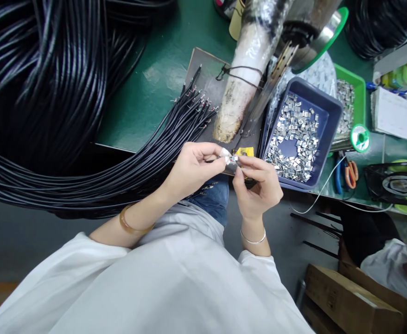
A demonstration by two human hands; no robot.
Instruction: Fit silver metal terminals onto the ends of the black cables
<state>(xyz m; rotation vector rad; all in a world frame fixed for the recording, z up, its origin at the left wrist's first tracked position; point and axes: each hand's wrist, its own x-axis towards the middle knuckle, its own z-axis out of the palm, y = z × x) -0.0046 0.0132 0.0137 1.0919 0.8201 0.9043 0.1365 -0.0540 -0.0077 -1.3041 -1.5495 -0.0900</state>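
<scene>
My left hand (197,163) is closed in a pinch, with white wrapping on its fingertips. A dark piece that looks like a black cable (209,161) shows between its thumb and forefinger. At the fingertips of my right hand (259,183) is a small silvery metal connector (235,158), pinched and meeting the left fingertips. The join between cable and connector is too small to make out. Beside my left hand lies a thick bundle of black cables (168,134), their stripped ends showing coloured wires. A blue bin (328,116) of loose metal connectors stands right of my right hand.
A wrapped white tube (236,93) slopes down over the bench in front of my hands. Coiled black cable (50,83) fills the left. Rightward are a green bin (359,88), a solder spool (359,138), orange-handled pliers (351,175) and a fan (401,184). Another person sits lower right.
</scene>
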